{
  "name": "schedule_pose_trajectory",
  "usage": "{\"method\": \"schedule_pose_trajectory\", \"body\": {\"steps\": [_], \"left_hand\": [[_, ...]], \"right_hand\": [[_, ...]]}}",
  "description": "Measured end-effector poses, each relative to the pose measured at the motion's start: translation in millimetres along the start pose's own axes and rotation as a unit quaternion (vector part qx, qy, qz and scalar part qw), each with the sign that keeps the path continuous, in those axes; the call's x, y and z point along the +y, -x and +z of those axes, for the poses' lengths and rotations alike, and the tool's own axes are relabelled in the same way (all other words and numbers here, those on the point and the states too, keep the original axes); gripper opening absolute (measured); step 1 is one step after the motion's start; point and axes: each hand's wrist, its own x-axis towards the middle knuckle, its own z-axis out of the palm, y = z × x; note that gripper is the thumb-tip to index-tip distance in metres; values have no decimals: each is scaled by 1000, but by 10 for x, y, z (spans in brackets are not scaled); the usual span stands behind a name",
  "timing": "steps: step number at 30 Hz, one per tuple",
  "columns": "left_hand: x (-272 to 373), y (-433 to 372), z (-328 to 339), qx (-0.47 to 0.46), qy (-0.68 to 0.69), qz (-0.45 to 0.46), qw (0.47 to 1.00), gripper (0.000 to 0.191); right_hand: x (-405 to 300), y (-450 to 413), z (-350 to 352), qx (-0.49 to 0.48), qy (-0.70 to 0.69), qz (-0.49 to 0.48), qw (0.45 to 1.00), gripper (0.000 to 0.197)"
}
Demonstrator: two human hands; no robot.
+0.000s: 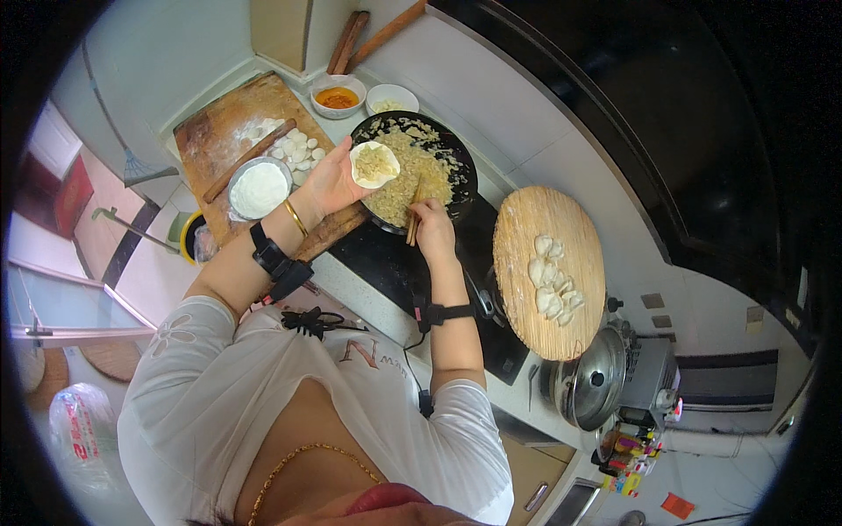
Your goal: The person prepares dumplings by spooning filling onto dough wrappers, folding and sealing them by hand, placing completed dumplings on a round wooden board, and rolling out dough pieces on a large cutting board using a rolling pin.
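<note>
On the palm and fingers of my left hand (pixel 332 181) lies a round dumpling wrapper (pixel 392 172) with a heap of chopped filling (pixel 373 163) in its middle. My right hand (pixel 434 227) grips a pair of wooden chopsticks (pixel 412 231), their tips down in the filling. A black pan (pixel 466 158) beneath both hands holds a broad spread of the same pale, chopped filling (pixel 395 204). To the right, several folded dumplings (pixel 552 279) sit grouped on a round wooden board (pixel 520 217).
A floured cutting board (pixel 210 125) at the left bears a rolling pin (pixel 250 159), a bowl of flour (pixel 260 189) and small dough pieces (pixel 299 150). Behind are a bowl of orange sauce (pixel 337 98) and a white bowl (pixel 395 94). A lidded steel pot (pixel 597 378) stands beyond the round board.
</note>
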Motion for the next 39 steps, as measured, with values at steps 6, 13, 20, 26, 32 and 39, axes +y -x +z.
{"method": "schedule_pose_trajectory", "body": {"steps": [6, 13, 20, 26, 32, 39], "left_hand": [[120, 390, 60, -25, 9, 15, 1000, 61], [301, 673, 112, -48, -3, 27, 998, 57], [642, 886, -18, -91, -56, -17, 994, 50], [939, 1174, 6, -58, -103, -10, 993, 39], [1170, 1351, 22, -42, -191, 17, 981, 37], [1218, 1388, 15, -46, -307, -5, 951, 37]], "right_hand": [[-1003, -102, -243, 137, -110, -100, 979, 25], [-1352, -231, -15, 128, -53, -156, 978, 32], [-1812, -314, 131, 143, -32, -202, 968, 31], [-2130, -435, 425, 135, -170, -162, 963, 14], [-2382, -573, 522, 150, -212, -134, 957, 10], [-2468, -594, 528, 176, -108, -174, 963, 9]]}}
